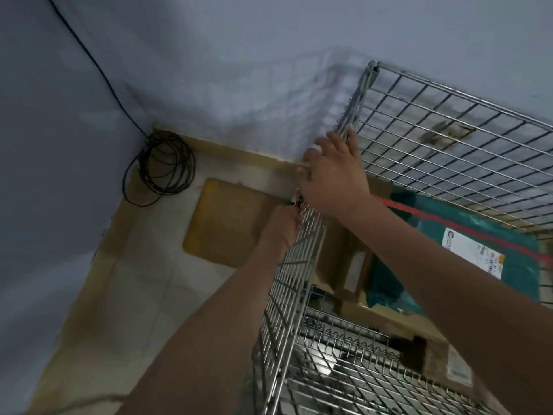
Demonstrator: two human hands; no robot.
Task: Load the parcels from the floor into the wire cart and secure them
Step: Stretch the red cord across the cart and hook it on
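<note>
A wire cart (443,121) fills the right half of the view. Inside it lie a teal parcel (443,232) with a white label and brown cardboard boxes (338,259). A red strap (466,232) runs taut across the teal parcel toward the cart's left wall. My right hand (332,178) grips the top edge of that left wire panel. Just below it, outside the panel, my left hand (282,223) is closed on a small metal hook or strap end at the wire; the piece itself is mostly hidden. A yellow-brown padded parcel (224,223) lies flat on the floor left of the cart.
A coil of black cable (161,169) sits in the floor corner, with one lead running up the grey wall. Pale tiles (143,295) cover the floor left of the cart. The cart stands close to the back wall.
</note>
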